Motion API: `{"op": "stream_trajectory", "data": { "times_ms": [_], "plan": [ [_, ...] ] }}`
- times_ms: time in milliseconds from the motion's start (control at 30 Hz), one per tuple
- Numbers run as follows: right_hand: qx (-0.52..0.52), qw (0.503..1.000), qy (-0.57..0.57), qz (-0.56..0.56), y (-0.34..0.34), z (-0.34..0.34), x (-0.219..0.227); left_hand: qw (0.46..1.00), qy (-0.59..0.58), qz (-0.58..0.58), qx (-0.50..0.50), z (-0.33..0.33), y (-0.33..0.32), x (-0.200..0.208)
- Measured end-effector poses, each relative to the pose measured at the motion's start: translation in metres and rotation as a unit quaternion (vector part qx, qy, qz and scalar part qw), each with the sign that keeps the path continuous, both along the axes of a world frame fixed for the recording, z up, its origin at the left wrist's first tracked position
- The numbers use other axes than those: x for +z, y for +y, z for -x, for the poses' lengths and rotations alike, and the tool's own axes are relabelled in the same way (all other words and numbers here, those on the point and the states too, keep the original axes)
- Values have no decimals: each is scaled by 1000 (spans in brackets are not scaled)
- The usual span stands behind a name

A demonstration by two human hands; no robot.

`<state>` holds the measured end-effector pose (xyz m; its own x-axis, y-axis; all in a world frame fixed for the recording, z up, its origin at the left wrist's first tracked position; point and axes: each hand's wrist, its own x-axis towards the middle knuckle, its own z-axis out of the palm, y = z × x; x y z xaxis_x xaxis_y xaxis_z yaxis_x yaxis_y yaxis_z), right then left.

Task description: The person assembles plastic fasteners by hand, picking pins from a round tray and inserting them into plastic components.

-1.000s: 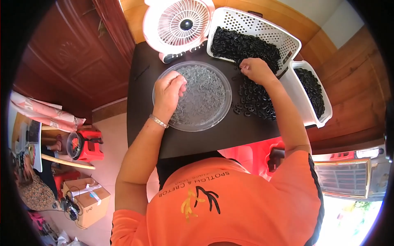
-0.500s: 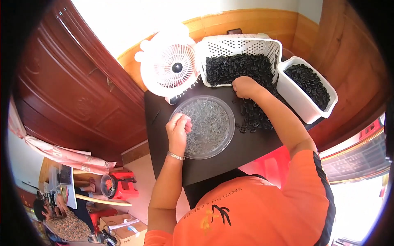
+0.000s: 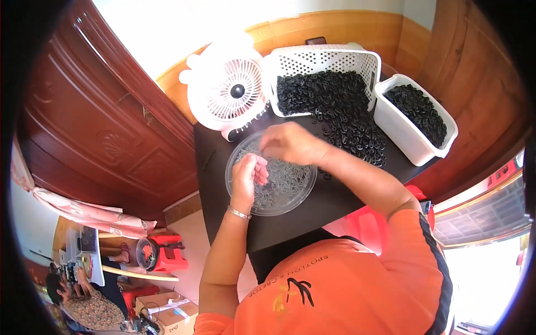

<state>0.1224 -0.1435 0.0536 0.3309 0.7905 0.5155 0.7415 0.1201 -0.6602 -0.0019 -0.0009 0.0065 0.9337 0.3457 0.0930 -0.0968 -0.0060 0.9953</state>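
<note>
My left hand [image 3: 248,172] is held with curled fingers over the left side of a round clear tray [image 3: 306,192] full of small clear, thin pieces [image 3: 287,178]. Just beyond it, my right hand [image 3: 289,144] hovers above the tray with its fingers pinched toward the left hand. Whatever either hand holds is too small or hidden to make out. Small black oval parts with holes [image 3: 354,134] spill from a tipped white perforated basket [image 3: 321,54] onto the dark table [image 3: 279,229], to the right of the tray.
A white fan [image 3: 229,92] stands behind the tray. At the right, a white bin [image 3: 410,137] holds more black parts. A red stool [image 3: 368,226] is beside the table. Far left, another person [image 3: 92,304] sits near a cardboard box [image 3: 170,315].
My right hand has moved left and nearer, from the pile of black parts at the basket to over the clear tray beside my left hand. My left hand stays nearly in place.
</note>
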Motion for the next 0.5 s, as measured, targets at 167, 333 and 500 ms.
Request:
{"op": "stream_trajectory", "data": {
  "times_ms": [167, 333, 500],
  "plan": [
    [-22, 994, -72, -81, 15, 27, -14, 989, -29, 143, -31, -3, 11, -7],
    [-73, 968, -190, -149, 14, 28, -22, 984, -38, 166, -46, -3, 7, -9],
    [-81, 953, -256, -140, 15, 26, -27, 973, 6, 224, -59, -1, 9, -5]
  ]
}}
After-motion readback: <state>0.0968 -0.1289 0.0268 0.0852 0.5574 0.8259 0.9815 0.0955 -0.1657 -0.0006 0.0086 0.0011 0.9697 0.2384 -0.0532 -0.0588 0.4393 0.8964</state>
